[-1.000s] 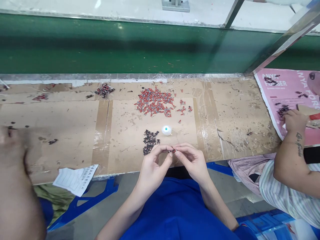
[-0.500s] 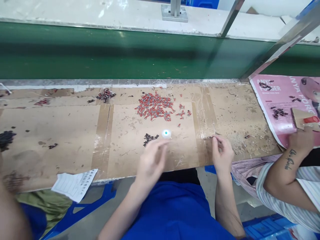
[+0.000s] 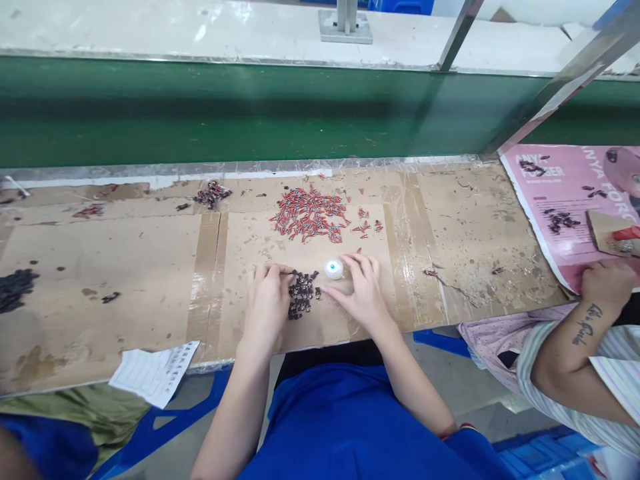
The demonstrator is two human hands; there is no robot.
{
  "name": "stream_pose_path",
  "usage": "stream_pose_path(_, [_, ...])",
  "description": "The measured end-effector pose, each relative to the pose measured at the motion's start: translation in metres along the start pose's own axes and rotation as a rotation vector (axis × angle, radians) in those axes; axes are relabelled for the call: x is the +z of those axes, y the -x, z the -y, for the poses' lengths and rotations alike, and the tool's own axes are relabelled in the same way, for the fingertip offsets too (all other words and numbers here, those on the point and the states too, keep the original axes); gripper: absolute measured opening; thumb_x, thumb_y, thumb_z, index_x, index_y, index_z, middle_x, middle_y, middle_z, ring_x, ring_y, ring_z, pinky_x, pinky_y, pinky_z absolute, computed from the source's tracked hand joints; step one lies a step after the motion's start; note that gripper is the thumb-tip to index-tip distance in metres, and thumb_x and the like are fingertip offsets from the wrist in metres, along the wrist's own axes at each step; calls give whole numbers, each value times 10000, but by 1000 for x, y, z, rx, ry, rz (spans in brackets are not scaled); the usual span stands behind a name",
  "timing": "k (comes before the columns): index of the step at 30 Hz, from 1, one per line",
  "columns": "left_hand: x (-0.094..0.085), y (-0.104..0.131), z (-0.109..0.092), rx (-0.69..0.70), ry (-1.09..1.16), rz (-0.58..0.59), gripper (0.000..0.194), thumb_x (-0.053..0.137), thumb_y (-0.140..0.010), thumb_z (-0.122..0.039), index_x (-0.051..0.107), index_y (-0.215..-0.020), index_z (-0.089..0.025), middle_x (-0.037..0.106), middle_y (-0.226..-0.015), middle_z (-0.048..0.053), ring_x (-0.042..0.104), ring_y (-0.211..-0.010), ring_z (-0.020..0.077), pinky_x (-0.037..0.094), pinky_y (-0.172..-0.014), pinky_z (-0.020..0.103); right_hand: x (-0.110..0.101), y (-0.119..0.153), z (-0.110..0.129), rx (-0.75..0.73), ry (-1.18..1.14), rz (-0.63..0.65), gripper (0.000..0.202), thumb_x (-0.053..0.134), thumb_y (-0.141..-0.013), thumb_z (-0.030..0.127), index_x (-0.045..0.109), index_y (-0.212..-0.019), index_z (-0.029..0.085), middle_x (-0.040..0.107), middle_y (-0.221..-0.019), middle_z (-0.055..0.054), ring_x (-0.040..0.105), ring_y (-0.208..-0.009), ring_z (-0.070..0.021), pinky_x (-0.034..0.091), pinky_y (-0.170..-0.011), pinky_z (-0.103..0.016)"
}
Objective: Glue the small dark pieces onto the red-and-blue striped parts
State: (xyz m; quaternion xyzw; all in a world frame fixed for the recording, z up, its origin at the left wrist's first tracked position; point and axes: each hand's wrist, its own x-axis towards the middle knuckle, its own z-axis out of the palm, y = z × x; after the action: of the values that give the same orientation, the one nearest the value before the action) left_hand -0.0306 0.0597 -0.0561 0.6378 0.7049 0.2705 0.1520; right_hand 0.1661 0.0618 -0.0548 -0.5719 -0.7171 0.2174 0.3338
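A cluster of small black parts [image 3: 301, 293] lies on the cardboard between my hands. My left hand [image 3: 265, 300] is at its left side, fingers bent together with the tips at the upper left edge; whatever they pinch is hidden. On the right, my right hand [image 3: 363, 290] has thumb and fingers apart. Its thumb points at a loose black part [image 3: 318, 293] beside the cluster, and its fingertips are close to a small white round container [image 3: 333, 269] with a blue-green centre. Farther back is a spread pile of small red parts with metal ends [image 3: 310, 215].
Taped cardboard [image 3: 350, 320] covers the bench. A dark mixed heap [image 3: 213, 193] and a black heap [image 3: 17, 288] lie leftward. A paper slip [image 3: 155, 373] hangs over the front edge. At right, a co-worker's hand [image 3: 607, 283] rests near a pink poster [image 3: 540, 200]. A green belt [image 3: 225, 113] runs behind.
My right hand has moved left from the taped seam, where a small dark piece now lies. My left hand has shifted left and down to the black cluster, now more visible.
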Motion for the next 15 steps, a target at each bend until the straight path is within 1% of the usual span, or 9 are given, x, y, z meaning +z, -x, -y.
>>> stream_pose_path(3, [-8,5,-4,31,-27,28,148,468,-903,-213,609,-947,-203,689,-915,92,600,-875,280,480,-785,402,4,-6,1,22,-75,34,283,694,-856,348,653,-1106,222,627,-1236,-137,501,-1232,-326,433,-1075,-559])
stream_pose_path(5, [-8,12,-11,96,-33,15,148,466,-924,-215,602,-982,-200,695,-927,89,605,-868,268,484,-761,384,-2,-4,0,52,-210,37,237,678,-861,325,631,-1067,218,658,-1222,-129,535,-1236,-302,439,-1072,-525])
stream_pose_path(6, [-6,16,-16,143,-33,8,143,468,-933,-214,603,-977,-201,698,-928,87,604,-865,262,482,-765,380,-6,-1,-1,89,-305,33,243,683,-853,338,614,-1053,218,678,-1195,-122,575,-1202,-285,464,-1044,-498])
stream_pose_path(8, [2,26,-28,234,-29,-4,142,469,-947,-199,610,-948,-205,703,-918,84,602,-882,256,471,-791,384,-16,6,-3,201,-512,14,279,724,-803,389,592,-986,224,720,-1072,-87,668,-1039,-244,531,-926,-421])
stream_pose_path(10, [14,35,-41,300,-39,-15,160,468,-952,-168,619,-920,-209,711,-942,90,605,-953,265,444,-827,402,-26,14,-7,313,-688,-23,337,789,-711,440,588,-878,228,722,-874,-26,688,-803,-195,553,-749,-336])
stream_pose_path(12, [26,43,-52,342,-64,-23,161,487,-949,-147,630,-915,-211,713,-1029,101,591,-1070,281,404,-884,431,-36,20,-14,383,-819,-91,378,832,-624,473,606,-793,222,675,-718,14,625,-627,-153,505,-593,-278])
stream_pose_path(15, [37,48,-61,368,-84,-41,143,520,-946,-151,646,-916,-213,712,-1073,105,578,-1138,287,345,-949,458,-46,26,-23,476,-983,-236,410,852,-557,494,663,-782,208,651,-659,16,525,-512,-112,395,-453,-236])
